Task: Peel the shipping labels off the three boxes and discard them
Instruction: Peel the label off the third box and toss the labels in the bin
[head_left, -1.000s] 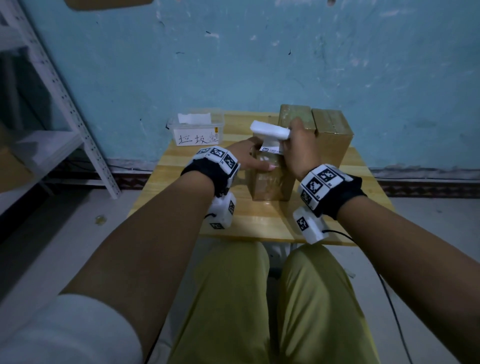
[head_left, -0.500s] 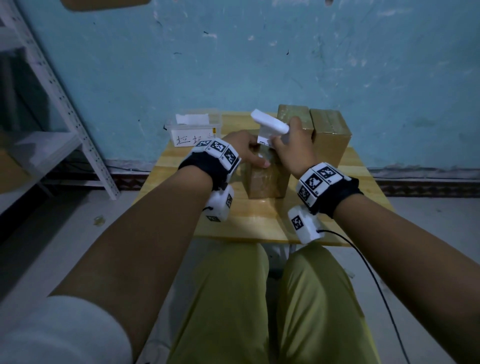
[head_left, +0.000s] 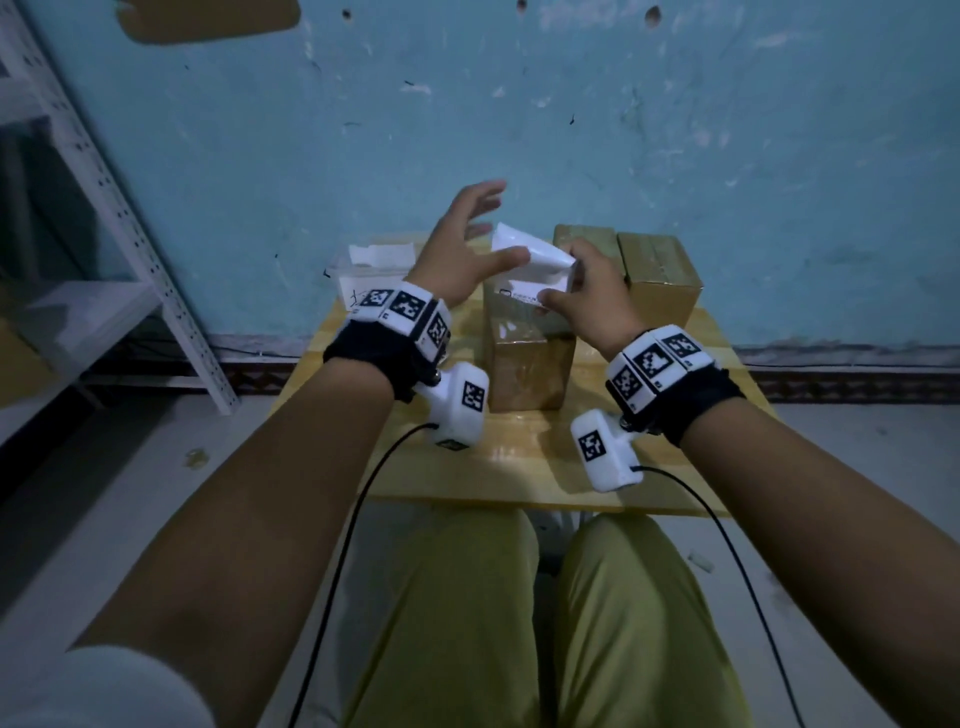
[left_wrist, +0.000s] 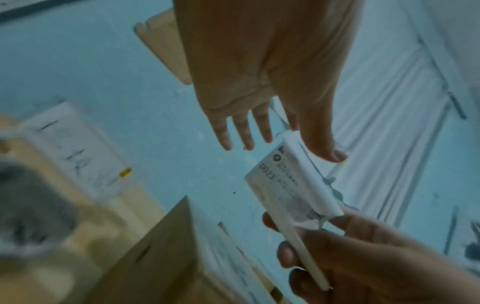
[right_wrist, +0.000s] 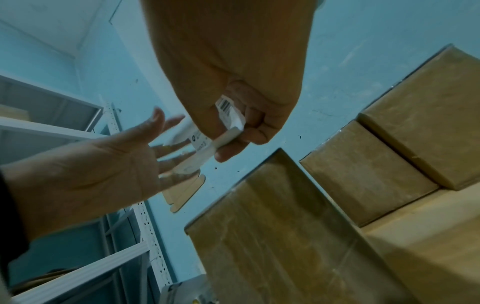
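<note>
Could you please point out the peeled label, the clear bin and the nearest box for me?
peeled label (head_left: 524, 254): head view, its curled white back.
clear bin (head_left: 347, 283): head view, its front wall.
nearest box (head_left: 524, 374): head view, its front face.

Glossy taped cardboard boxes (head_left: 524, 364); white paper label (head_left: 530, 260); varnished wood table (head_left: 519, 467).

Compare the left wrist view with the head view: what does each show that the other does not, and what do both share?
Only the left wrist view shows the print on the shipping label, reading "D023", and the open palm of the left hand with fingers straight.

Only the head view shows the wooden table, all three boxes, including the front box and the far right box, the wrist trackers and the person's legs.

Both show the right hand pinching the folded label, the left thumb touching it, and the clear bin behind.
</note>
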